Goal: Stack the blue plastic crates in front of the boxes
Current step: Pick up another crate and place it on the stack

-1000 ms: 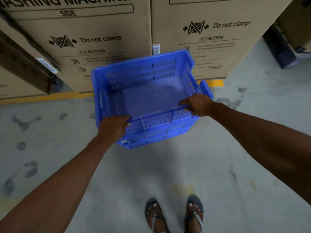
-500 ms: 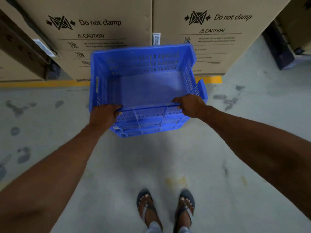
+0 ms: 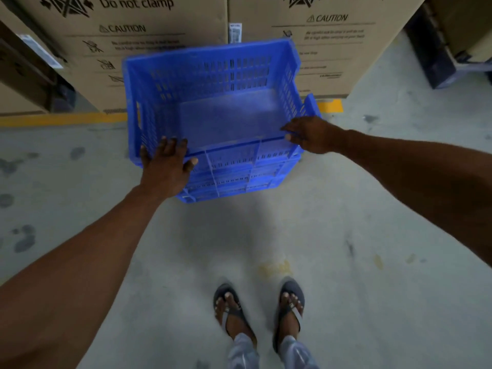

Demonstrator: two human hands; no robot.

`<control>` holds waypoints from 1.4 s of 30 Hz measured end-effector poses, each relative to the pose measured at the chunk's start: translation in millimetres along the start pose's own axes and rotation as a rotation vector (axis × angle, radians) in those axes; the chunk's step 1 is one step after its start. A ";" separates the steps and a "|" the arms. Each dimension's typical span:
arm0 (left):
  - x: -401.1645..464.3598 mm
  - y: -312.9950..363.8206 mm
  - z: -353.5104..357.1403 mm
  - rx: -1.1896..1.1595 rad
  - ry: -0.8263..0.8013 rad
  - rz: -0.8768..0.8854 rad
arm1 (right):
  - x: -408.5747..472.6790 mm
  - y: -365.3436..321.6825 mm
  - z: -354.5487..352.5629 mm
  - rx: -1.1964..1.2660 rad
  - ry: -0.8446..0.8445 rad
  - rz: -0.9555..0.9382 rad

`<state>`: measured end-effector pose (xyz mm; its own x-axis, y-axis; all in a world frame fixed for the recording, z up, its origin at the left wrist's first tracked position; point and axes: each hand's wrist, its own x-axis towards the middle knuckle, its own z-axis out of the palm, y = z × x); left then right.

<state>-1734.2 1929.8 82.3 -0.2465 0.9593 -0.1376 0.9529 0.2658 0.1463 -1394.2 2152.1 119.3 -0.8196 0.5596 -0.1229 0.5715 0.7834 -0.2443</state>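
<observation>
An empty blue plastic crate [image 3: 213, 75] sits on top of a stack of more blue crates [image 3: 234, 182] on the floor, right in front of the big cardboard boxes [image 3: 159, 30]. Only the near walls of the lower crates show under it. My left hand [image 3: 166, 166] lies at the top crate's near left corner with fingers spread and straight, touching the rim. My right hand [image 3: 310, 134] is at the near right corner, fingers extended over the rim, not curled round it.
A yellow floor line [image 3: 61, 119] runs along the foot of the boxes. A dark pallet [image 3: 436, 62] with another box stands at the far right. My feet in sandals [image 3: 258, 312] stand on the grey concrete behind the stack.
The top crate has settled onto the stack. Both hands, which gripped its near rim, have let go and now have straight fingers at the corners.
</observation>
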 end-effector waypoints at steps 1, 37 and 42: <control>-3.8 3.2 4.8 0.006 0.014 -0.006 | -3.4 3.6 6.9 -0.037 0.034 -0.015; -8.8 53.2 -37.4 0.076 -0.594 -0.116 | 7.0 -89.1 19.0 -0.059 -0.412 0.290; -1.2 55.4 -37.9 0.105 -0.583 -0.121 | 9.8 -78.8 16.8 -0.040 -0.413 0.258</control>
<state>-1687.8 1946.9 127.7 -0.2447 0.7046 -0.6661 0.9438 0.3306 0.0030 -1447.9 2091.4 121.1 -0.5939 0.5892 -0.5478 0.7526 0.6476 -0.1194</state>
